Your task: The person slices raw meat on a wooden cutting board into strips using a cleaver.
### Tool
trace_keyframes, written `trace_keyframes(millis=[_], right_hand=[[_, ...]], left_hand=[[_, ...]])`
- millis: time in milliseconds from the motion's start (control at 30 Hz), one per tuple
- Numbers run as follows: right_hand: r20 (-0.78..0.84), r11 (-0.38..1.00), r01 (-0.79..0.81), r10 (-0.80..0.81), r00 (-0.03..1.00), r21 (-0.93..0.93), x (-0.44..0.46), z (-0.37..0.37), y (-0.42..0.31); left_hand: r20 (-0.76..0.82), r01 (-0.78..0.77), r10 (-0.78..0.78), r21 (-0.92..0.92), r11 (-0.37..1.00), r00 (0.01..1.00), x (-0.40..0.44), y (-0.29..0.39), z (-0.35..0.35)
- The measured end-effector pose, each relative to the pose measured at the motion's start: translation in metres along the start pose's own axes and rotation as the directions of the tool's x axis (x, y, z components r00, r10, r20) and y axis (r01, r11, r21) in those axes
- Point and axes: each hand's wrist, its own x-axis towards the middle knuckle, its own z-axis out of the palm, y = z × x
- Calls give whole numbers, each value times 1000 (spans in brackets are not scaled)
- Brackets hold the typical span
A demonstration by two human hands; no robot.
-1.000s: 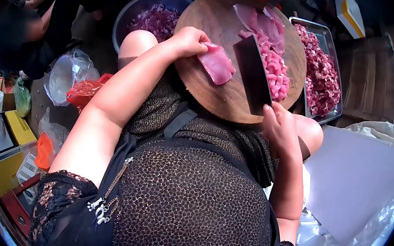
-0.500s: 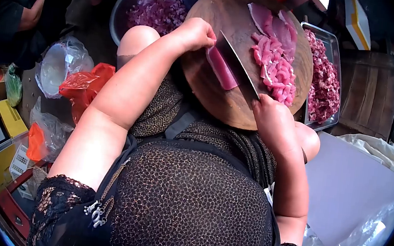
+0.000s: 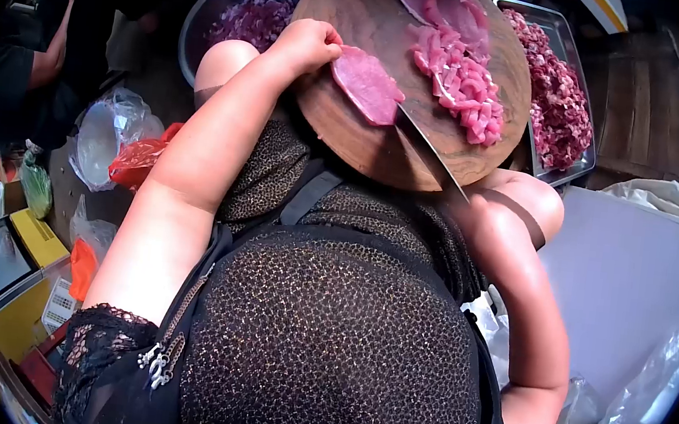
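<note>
A slice of raw meat lies flat on the round wooden chopping board. My left hand pinches the slice's upper left end between thumb and fingers. My right hand, somewhat blurred, is closed round a knife at the board's near right edge. The blade's far end touches or overlaps the slice's lower right end. Cut meat strips lie in a heap on the right of the board, with wider meat slices behind them.
A metal bowl with chopped meat stands behind the board's left side. On the right, a metal tray holds minced-looking meat. A grey panel lies at right. Plastic bags and another person's arm are at left.
My right hand has drawn the knife back towards me and to the right. The meat under my left hand now shows its broad face. The board sits slightly higher and further left in view.
</note>
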Motion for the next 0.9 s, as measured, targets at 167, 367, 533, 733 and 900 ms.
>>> trace_keyframes(millis=[167, 367, 533, 733, 900], right_hand=[[-9, 938, -197, 208, 978, 287, -20, 11, 38], [-158, 883, -198, 287, 945, 425, 18, 54, 60], [6, 707, -298, 384, 923, 642, 16, 54, 59], [96, 554, -334, 414, 905, 763, 12, 54, 54], [-34, 653, -219, 351, 936, 725, 13, 72, 61]], left_hand=[[150, -74, 86, -86, 994, 985, -14, 25, 6], [101, -435, 456, -181, 882, 884, -41, 102, -18], [-13, -764, 766, 73, 641, 642, -84, 123, -11], [132, -821, 837, 322, 471, 531, -86, 23, 52], [-28, -708, 727, 200, 677, 686, -74, 51, 55]])
